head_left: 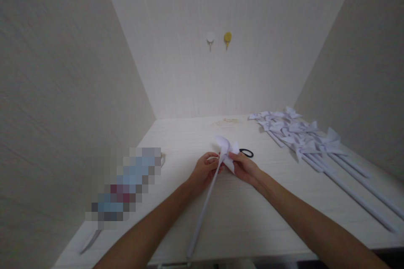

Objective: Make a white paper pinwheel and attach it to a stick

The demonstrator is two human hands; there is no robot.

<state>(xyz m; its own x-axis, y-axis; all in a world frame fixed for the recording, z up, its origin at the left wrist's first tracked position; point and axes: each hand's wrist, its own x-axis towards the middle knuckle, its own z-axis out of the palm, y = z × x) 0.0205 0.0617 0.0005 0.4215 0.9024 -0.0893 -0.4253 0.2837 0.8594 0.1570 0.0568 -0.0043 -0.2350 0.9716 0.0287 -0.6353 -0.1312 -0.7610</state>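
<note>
A white paper pinwheel [224,147] on a long rolled-paper stick [203,212] is between my hands above the middle of the table. The stick slants down towards the table's front edge. My left hand [204,169] is closed at the pinwheel's left side, its fingers curled round the top of the stick; the fingertips are partly hidden behind it. My right hand [246,168] pinches the pinwheel's paper blades from the right, thumb in front. Just beyond my right hand lies a black loop handle [248,152], perhaps of scissors, the rest of it hidden.
Several white paper pinwheels [299,136] with sticks lie in a pile along the table's right side. A blurred-out object [129,185] lies at the left. Panels enclose the table [176,138] on three sides. A white hook [210,38] and a yellow hook [227,38] are on the back panel.
</note>
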